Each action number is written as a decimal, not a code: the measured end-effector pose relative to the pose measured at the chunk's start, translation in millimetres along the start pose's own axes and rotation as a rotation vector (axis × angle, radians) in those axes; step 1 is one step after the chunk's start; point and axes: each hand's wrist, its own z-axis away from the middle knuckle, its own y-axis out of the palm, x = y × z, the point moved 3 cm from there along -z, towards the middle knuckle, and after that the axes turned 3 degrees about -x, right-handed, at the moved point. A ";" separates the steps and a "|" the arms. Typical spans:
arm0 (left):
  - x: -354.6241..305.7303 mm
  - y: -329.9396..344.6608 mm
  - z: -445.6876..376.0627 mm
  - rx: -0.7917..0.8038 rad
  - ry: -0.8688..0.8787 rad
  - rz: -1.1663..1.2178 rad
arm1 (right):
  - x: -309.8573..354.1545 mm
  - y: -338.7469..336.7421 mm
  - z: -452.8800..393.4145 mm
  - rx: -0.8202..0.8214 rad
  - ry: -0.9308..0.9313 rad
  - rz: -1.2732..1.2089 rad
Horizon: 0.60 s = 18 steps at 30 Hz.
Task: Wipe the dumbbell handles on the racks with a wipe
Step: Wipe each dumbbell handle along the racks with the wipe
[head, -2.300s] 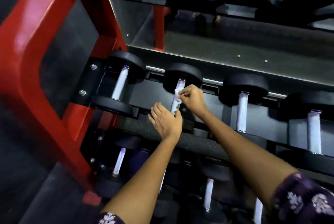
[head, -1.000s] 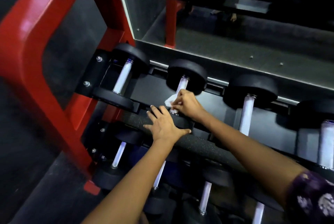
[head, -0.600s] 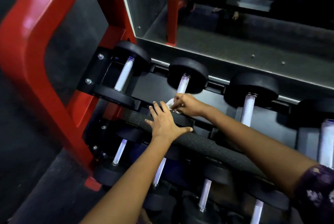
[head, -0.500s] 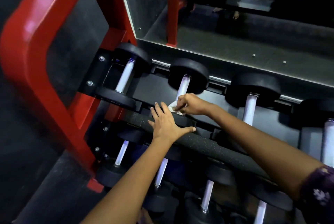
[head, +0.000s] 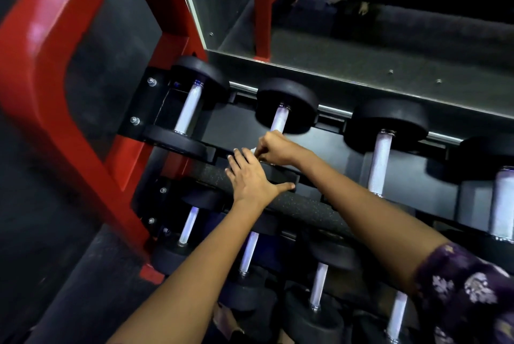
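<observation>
Since a couple of seconds ago my right hand (head: 274,149) has slid down the handle (head: 279,121) of the second dumbbell from the left on the upper shelf: then it was pinching the wipe high up near the far weight head, now it sits at the near end of that handle, fingers curled and pinching the white wipe (head: 253,150), of which only a small bit shows past my fingertips. The bare upper part of the handle is now visible above my knuckles. My left hand (head: 251,177) has settled flat, fingers straight and together with the thumb stretched out to the right, pressing on the near weight head of the same dumbbell and the speckled rubber rail (head: 303,206) at the front of the shelf; earlier it hovered a little nearer to me with the thumb tucked in. To the left stands another dumbbell (head: 189,110) by the red frame (head: 52,71) of the rack, and to the right two more with pale knurled handles (head: 379,161). A lower shelf holds a further row of dumbbells (head: 318,286), partly hidden under my forearms. Beyond the upper shelf is a mirror panel (head: 361,46). My left hand hides most of the wipe and the near end of the handle. A dark flowered sleeve (head: 467,293) shows on my right arm.
</observation>
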 end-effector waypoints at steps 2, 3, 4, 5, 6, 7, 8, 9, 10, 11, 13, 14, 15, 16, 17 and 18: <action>-1.6 1.4 0.7 -0.008 0.011 -0.005 | -9.2 -3.3 7.1 -0.034 0.019 -0.038; -1.6 2.5 0.4 -0.016 0.016 -0.005 | -13.9 -3.6 11.7 -0.047 0.034 -0.040; -0.2 3.2 -0.6 -0.027 0.018 0.000 | -15.2 -3.1 14.8 -0.055 0.037 -0.025; 1.1 4.1 -1.3 -0.033 0.019 0.007 | -15.5 -1.8 15.9 -0.069 0.031 0.000; 2.1 4.9 -2.6 -0.039 0.022 0.016 | -15.2 -1.9 13.7 -0.098 0.024 0.021; 2.5 5.8 -3.8 -0.044 0.028 0.020 | -15.5 -4.7 9.2 -0.155 0.040 0.025; 2.1 6.6 -4.6 -0.047 0.033 0.020 | -17.5 -9.8 3.8 -0.238 0.082 0.020; 1.8 7.5 -4.5 -0.050 0.036 0.021 | -21.1 -15.2 0.2 -0.339 0.124 0.019; 1.8 8.2 -4.4 -0.057 0.040 0.027 | -24.7 -18.8 -1.3 -0.435 0.149 0.015; 2.1 9.0 -4.5 -0.068 0.046 0.041 | -26.9 -17.5 -0.1 -0.488 0.164 0.004; 4.0 9.9 -5.0 -0.094 0.069 0.079 | -25.4 -4.1 8.7 -0.426 0.174 -0.012; 5.6 10.7 -5.6 -0.106 0.090 0.093 | -23.3 4.7 13.5 -0.365 0.153 -0.014; 7.1 11.2 -6.1 -0.118 0.121 0.098 | -21.8 9.0 18.3 -0.333 0.135 -0.029; 8.8 12.8 -6.3 -0.129 0.161 0.095 | -23.7 7.2 18.9 -0.349 0.140 -0.067; 10.6 14.5 -6.2 -0.144 0.209 0.095 | -28.6 -0.6 15.9 -0.411 0.167 -0.121; 12.8 15.9 -5.6 -0.164 0.267 0.098 | -36.4 -9.5 11.4 -0.498 0.210 -0.180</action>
